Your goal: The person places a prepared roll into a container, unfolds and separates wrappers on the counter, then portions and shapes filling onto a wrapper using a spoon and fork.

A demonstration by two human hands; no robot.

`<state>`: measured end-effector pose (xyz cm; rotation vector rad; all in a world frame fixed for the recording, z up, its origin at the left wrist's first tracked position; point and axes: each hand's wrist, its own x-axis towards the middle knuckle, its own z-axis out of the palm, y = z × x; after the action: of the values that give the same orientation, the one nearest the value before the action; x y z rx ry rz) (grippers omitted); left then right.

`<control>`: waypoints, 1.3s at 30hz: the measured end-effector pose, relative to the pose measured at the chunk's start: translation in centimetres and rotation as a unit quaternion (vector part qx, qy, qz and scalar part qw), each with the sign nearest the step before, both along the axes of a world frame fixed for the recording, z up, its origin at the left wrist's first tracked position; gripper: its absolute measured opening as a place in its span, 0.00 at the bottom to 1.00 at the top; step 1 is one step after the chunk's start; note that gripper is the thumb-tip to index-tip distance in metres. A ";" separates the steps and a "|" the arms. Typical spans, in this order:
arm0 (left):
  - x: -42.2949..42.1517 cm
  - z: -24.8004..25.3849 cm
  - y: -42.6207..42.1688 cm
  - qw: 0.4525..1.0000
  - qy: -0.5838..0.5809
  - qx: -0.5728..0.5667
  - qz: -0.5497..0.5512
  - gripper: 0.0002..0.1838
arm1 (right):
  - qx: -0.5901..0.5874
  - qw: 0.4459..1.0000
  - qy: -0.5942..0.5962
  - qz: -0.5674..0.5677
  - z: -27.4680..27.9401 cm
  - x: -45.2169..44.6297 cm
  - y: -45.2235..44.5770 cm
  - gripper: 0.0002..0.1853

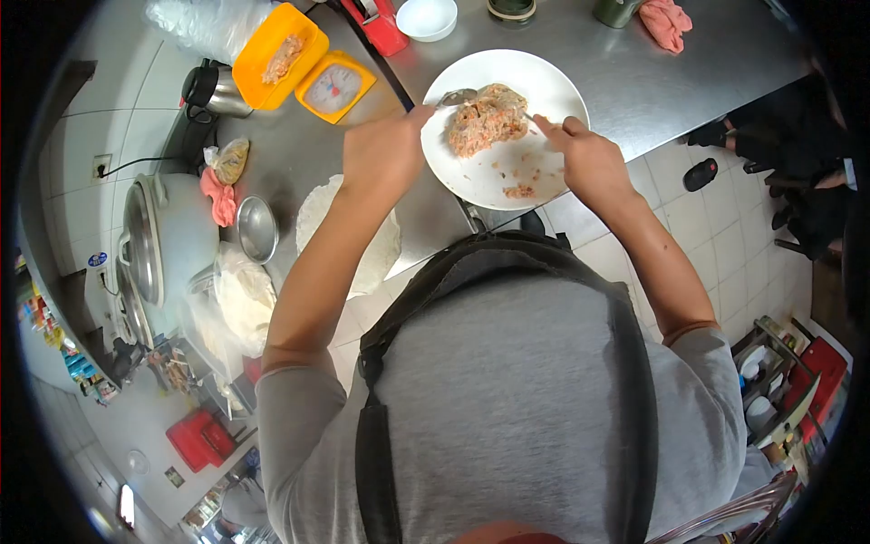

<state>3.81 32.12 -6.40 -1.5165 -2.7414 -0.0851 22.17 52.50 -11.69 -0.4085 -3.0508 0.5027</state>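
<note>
A wide white plate (494, 65) holds a mound of minced orange-and-pale filling (489, 122), with loose bits of it nearer to me. My left hand (385, 154) is closed at the plate's left rim on a metal spoon (459, 96), whose bowl touches the mound's left side. From the right, my right hand (589, 159) reaches over the plate, closed with the index finger stretched along a thin metal utensil (531, 117). Its tip meets the mound's right side; most of it is hidden, so its kind is unclear. A pale flat dough sheet (376, 249) lies below my left forearm.
A yellow scale (335, 88) and a yellow tub (281, 50) with some filling stand at the back left. Behind the plate are a white bowl (427, 18) and a pink cloth (666, 24). A metal bowl (257, 228) and bagged dough (245, 295) are left. People sit at right.
</note>
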 end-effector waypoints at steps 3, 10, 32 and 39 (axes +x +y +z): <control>0.4 0.2 0.3 1.000 0.002 0.013 0.001 0.18 | -0.009 1.000 0.002 -0.029 0.5 1.1 -0.1 0.32; -0.1 -3.3 2.3 0.998 -0.024 -0.041 -0.032 0.21 | 0.060 0.998 -0.031 0.001 -1.9 1.8 -0.6 0.34; -2.2 -2.4 0.4 0.996 -0.068 -0.055 -0.030 0.15 | 0.032 0.997 -0.057 0.027 -1.6 2.8 -1.9 0.37; -2.8 -4.7 0.4 0.995 -0.022 -0.089 -0.031 0.16 | 0.053 0.995 -0.075 0.043 -1.4 2.8 -2.0 0.36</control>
<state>1.05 32.52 -11.07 -1.6604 -2.8023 0.1312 24.99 50.49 -13.04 -0.3250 -3.2329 0.3236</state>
